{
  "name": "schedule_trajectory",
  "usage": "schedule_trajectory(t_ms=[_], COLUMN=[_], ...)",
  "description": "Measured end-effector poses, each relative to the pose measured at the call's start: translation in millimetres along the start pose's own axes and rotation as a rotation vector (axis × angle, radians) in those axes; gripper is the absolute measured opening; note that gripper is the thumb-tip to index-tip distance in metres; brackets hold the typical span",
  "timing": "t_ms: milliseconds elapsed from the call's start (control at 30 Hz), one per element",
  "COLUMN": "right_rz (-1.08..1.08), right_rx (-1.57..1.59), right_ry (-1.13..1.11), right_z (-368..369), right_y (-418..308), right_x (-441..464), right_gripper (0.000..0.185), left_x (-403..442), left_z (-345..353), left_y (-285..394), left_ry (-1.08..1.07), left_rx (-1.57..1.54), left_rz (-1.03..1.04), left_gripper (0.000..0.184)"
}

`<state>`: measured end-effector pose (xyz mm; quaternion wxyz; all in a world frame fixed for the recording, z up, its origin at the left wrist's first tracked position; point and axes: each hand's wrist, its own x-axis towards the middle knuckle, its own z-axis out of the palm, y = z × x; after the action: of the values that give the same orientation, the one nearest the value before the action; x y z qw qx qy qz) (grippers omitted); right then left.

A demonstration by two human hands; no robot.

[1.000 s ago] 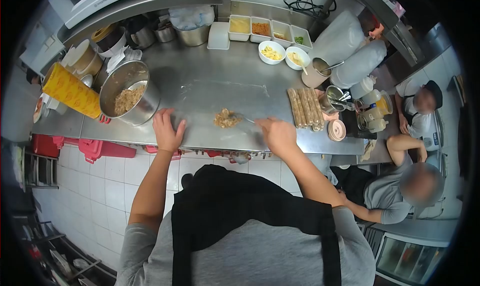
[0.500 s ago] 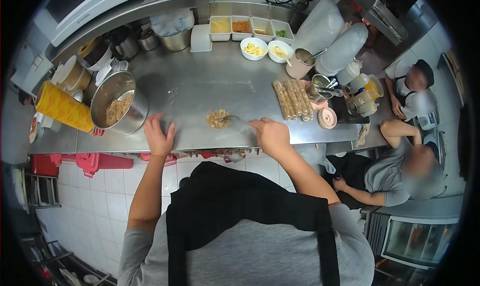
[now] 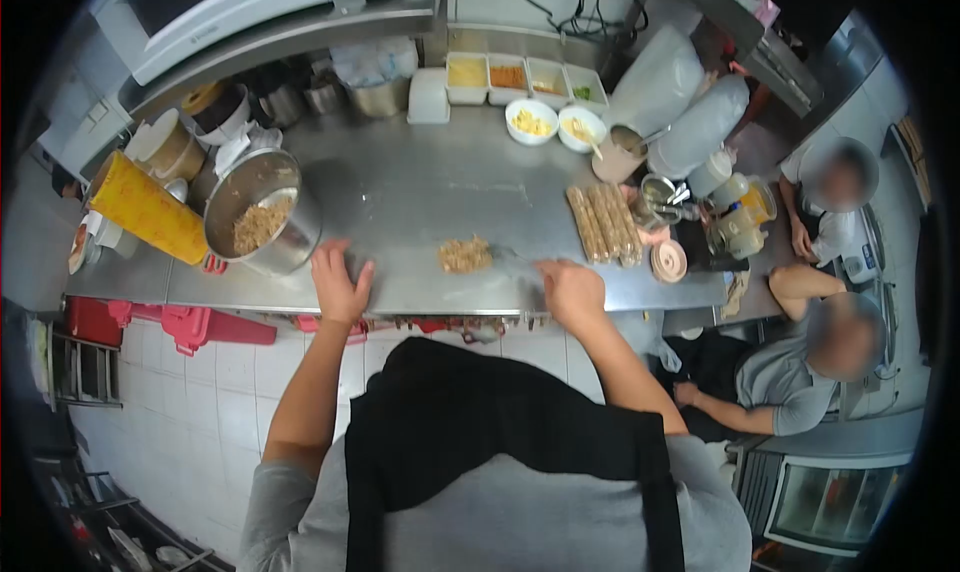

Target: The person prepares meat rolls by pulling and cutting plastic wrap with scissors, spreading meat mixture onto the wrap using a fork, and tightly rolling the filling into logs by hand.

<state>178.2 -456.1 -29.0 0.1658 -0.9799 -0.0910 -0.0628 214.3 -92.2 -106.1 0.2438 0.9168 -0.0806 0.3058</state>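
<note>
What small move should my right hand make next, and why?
Probably nudge the food into a longer, neater strip: your right hand holds the utensil at its edge, the food looks loose and uneven, and the rolls nearby are long and narrow.

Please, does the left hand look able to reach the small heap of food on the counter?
Probably yes: the left hand looks empty, and only bare counter separates it from the small heap of food.

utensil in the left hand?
No, the right hand holds the utensil, while the left hand rests on the counter.
</note>
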Motion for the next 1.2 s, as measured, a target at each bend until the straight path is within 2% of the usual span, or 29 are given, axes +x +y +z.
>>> schedule_trajectory(t_ms=[133,233,333,467,633,733,800,900,1100,1200], right_rz=[-0.037,0.004,-0.044,-0.067,-0.094,-0.063,-0.05,-0.106,-0.086,-0.096], right_rx=[0.007,-0.04,0.079,0.071,0.051,-0.042,0.036,0.003,0.07,0.072], right_ry=[-0.026,-0.174,-0.033,-0.052,-0.062,-0.135,-0.098,-0.221,-0.105,-0.129], right_z=[12.3,6.5,-0.9,1.9,22.9,16.9,30.4,40.4,7.8,46.5], right_y=[-19.5,-46.5,-26.3,-5.4,-33.1,-32.2,-32.0,-49.9,-41.5,-36.4], right_x=[20.5,31.4,22.9,7.7,25.5,21.3,20.1,36.5,20.7,28.8], right_gripper=[0.027,0.025,0.025,0.021,0.023,0.024,0.023,0.024,0.018,0.018], left_x=[1.1,-0.2,1.2,0.4,1.7,-3.9,-3.0,-3.5,4.0,-5.3], left_z=[-0.5,-1.6,-3.3,-1.4,-5.9,3.9,6.0,5.8,8.3,10.7], left_y=[1.7,3.9,5.9,3.4,10.2,-8.6,-9.7,-7.2,-5.5,-6.6], left_ry=[-0.011,0.004,0.004,0.014,-0.018,0.023,0.017,0.009,0.006,-0.014], left_rx=[-0.009,-0.013,-0.029,-0.024,-0.027,0.02,-0.019,-0.006,0.005,-0.016], left_rz=[-0.012,-0.006,-0.003,-0.005,-0.05,0.047,0.02,0.012,-0.017,-0.044], left_gripper=[0.05,0.05,0.048,0.047,0.048,0.051,0.046,0.048,0.048,0.049])
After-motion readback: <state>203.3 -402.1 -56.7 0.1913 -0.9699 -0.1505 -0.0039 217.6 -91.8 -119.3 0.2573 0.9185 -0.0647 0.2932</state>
